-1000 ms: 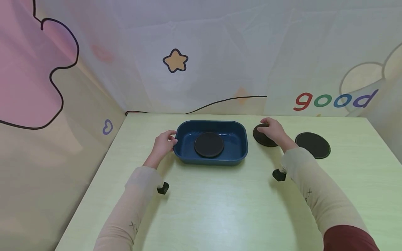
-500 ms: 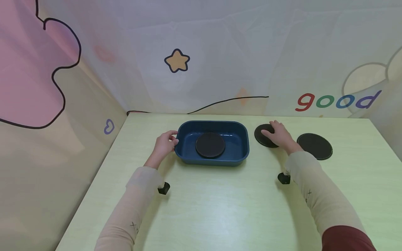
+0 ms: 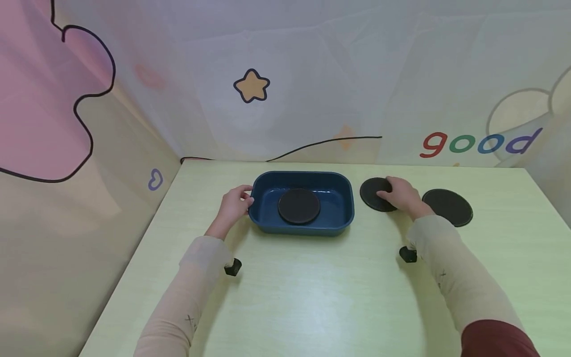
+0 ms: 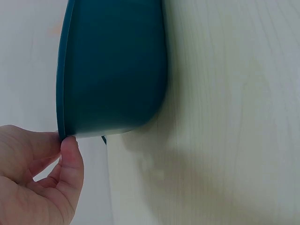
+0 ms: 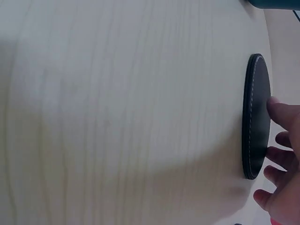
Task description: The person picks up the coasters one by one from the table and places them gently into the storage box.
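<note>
A dark blue rectangular baking dish [image 3: 267, 227] stands on the table, and my left hand [image 3: 233, 203] pinches its left rim between thumb and finger. In the left wrist view the hand [image 4: 44, 173] grips the dish [image 4: 115, 61] at its edge. Inside the dish lies a round black coaster [image 3: 299, 206]. To the right of the dish, my right hand [image 3: 403, 196] holds a second round black coaster [image 3: 372, 193] by its right side. The right wrist view shows that coaster [image 5: 258, 117] lying on the table, its edge stitched, with the thumb touching its top.
A third black coaster [image 3: 450, 207] lies farther right, partly behind the right wrist. The pale wooden table [image 3: 303, 297] extends toward the front. A printed cloth backdrop [image 3: 312, 89] rises behind the table and along its left side.
My right hand has shifted from over the middle coaster to its right side, and that coaster has slid very slightly. The left hand and the dish stay in place.
</note>
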`<state>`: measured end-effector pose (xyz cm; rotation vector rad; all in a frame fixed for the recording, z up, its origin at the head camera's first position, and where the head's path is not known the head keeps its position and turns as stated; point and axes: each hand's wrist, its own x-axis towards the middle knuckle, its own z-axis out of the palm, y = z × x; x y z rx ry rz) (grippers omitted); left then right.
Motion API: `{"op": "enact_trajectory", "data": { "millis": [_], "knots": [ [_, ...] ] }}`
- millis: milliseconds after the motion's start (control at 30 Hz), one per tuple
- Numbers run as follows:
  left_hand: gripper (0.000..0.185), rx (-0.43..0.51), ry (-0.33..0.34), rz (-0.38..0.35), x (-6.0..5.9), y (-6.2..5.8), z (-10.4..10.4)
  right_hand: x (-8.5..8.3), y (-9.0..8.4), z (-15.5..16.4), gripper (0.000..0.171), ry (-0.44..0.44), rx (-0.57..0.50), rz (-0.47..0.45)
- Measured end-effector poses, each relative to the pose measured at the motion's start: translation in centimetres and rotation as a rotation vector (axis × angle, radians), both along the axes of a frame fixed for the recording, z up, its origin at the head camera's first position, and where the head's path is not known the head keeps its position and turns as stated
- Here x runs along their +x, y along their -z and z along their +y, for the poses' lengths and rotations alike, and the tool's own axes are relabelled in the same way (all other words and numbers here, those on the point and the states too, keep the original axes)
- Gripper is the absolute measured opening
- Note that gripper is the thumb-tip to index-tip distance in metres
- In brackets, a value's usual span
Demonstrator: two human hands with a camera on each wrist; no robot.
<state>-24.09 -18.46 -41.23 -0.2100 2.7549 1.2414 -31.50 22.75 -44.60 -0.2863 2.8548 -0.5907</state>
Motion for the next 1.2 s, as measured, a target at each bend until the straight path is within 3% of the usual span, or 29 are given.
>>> {"op": "enact_trajectory", "data": {
  "millis": [367, 800, 1200],
  "knots": [
    [0.036, 0.009, 0.003, 0.010, 0.0, -0.2, 0.0, 0.5, -1.0, 0.4, 0.060, -0.071, 0.019, -0.067],
    [0.036, 0.008, 0.002, 0.000, 0.0, -0.1, 0.0, 1.3, -2.0, 0.4, 0.048, -0.149, -0.059, -0.310],
    [0.036, 0.025, -0.004, -0.005, 0.0, -0.1, 0.0, 1.4, -2.1, 0.5, 0.038, -0.155, -0.058, -0.330]
  ]
}}
